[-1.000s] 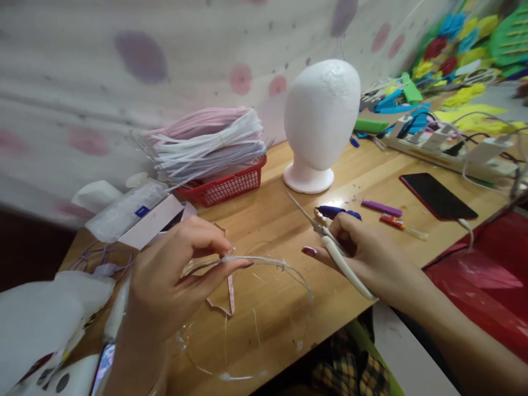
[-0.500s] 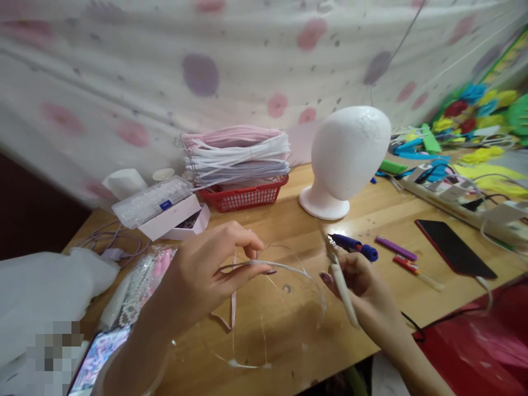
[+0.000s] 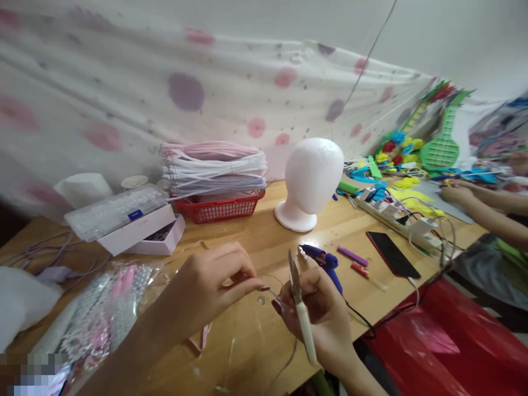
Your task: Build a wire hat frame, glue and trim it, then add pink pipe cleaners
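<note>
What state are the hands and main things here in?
Left hand: pinching thin strand
Right hand: gripping scissors
White head: upright, bare
Glue gun: lying on its side
Black phone: screen dark, cable attached
Pale lower box: open
Red basket: piled full
Power strip: plugs inserted

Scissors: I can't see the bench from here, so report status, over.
Left hand holding thin strand. Right hand gripping scissors, blades pointing away from the person. Glue gun close beyond them.

Scissors (image 3: 300,309): metal blades (image 3: 294,278), smooth plastic handle (image 3: 306,333). Tabletop (image 3: 247,234): glossy wood. Head form (image 3: 313,176): matt.
</note>
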`<state>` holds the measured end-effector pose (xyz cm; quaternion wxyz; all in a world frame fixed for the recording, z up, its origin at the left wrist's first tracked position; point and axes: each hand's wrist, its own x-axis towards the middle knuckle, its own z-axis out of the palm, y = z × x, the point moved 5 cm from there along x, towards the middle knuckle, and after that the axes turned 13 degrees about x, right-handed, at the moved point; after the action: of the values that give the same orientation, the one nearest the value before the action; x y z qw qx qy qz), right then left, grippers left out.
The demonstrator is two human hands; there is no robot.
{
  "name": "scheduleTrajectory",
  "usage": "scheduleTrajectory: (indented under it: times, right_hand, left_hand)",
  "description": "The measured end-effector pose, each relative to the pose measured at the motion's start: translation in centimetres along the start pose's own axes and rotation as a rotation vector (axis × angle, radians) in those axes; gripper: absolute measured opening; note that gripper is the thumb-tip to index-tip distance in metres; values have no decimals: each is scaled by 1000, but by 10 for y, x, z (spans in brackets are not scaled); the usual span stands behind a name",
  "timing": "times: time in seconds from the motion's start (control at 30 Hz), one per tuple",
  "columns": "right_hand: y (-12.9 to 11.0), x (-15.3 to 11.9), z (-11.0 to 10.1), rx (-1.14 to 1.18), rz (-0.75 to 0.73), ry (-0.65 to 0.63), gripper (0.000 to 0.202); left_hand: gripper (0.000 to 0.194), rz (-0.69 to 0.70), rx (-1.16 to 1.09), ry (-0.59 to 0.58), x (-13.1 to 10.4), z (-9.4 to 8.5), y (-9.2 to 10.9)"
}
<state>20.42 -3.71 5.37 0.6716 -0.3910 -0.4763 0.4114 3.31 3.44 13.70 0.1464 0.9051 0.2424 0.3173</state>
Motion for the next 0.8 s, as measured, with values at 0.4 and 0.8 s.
scheduleTrajectory:
  times: [0.4, 0.8]
  right_hand:
    - [12, 13, -7, 148, 39, 60, 43]
    - [28, 20, -16, 178, -21, 165, 43]
  left_hand:
    - [14, -266, 46, -49, 0, 11, -28]
    - [28, -122, -129, -53, 4, 8, -43]
